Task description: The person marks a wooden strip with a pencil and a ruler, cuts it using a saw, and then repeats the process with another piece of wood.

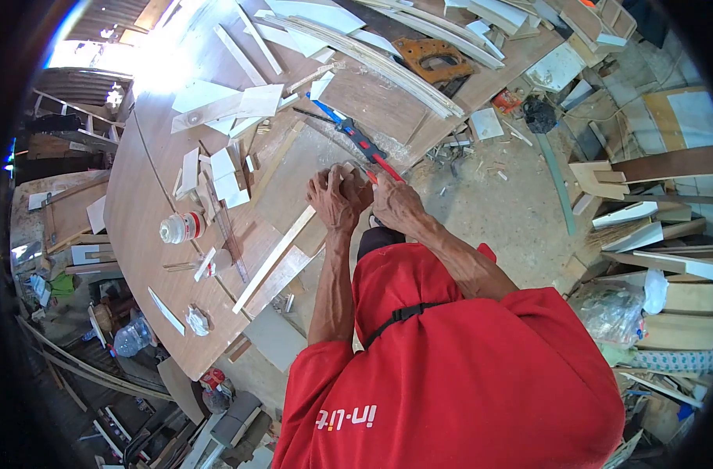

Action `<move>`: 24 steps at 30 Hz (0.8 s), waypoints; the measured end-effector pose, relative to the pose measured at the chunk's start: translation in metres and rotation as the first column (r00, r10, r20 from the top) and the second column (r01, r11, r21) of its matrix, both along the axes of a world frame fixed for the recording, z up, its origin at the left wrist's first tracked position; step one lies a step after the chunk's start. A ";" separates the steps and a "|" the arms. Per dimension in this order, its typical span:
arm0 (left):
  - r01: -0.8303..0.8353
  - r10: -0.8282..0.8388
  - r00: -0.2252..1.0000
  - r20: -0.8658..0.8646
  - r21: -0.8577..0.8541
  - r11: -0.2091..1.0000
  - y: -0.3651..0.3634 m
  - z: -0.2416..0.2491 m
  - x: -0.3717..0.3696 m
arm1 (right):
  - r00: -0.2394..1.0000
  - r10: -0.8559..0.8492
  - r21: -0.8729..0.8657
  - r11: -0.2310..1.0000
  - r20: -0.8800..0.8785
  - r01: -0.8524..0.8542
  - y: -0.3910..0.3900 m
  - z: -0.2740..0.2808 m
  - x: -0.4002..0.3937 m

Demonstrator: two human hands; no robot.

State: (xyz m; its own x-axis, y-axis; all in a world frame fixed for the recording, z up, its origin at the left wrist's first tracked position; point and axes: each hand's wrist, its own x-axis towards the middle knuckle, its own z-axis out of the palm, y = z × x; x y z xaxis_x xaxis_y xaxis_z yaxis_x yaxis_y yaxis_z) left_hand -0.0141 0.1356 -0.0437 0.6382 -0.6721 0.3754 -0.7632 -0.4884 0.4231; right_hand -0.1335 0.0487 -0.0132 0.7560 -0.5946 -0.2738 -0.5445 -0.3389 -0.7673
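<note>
My left hand (pixel 335 197) is closed at the table edge, its fingers bent over something small and pale that they mostly hide. Close beside it, my right hand (pixel 397 202) is closed too. A short orange-red end (pixel 372 177) shows at its fingertips; the rest of that thing is hidden. Just beyond both hands lies a long tool with a blue end, a dark middle and a red end (pixel 360 144). A flat wooden board (pixel 290 176) lies under and to the left of my left hand. A pale wooden strip (pixel 274 260) runs from near my left wrist toward the lower left.
Several white-faced offcuts (pixel 227 176) and a clear jar with a red label (pixel 182 227) are on the table (pixel 141 250). A handsaw with a wooden handle (pixel 433 59) lies at the back beside long strips (pixel 372 59). Boards (pixel 661 234) are stacked at the right.
</note>
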 end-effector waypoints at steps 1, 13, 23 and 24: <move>0.002 -0.002 1.000 0.000 0.003 1.000 0.000 -0.002 0.002 | 0.998 0.036 0.000 0.999 -0.042 -0.036 -0.003 0.008 0.001; 0.066 -0.065 0.998 0.011 -0.102 0.993 0.001 -0.018 0.014 | 0.987 0.108 -0.083 0.990 -0.118 -0.118 -0.005 -0.008 0.015; 0.058 -0.060 0.998 -0.014 -0.111 0.992 -0.003 -0.003 0.009 | 0.992 0.125 -0.158 0.979 -0.034 -0.129 0.000 -0.019 -0.007; 0.062 -0.065 0.998 -0.026 -0.104 0.993 -0.003 -0.001 0.007 | 0.991 0.126 -0.162 0.978 -0.036 -0.130 -0.005 -0.007 -0.010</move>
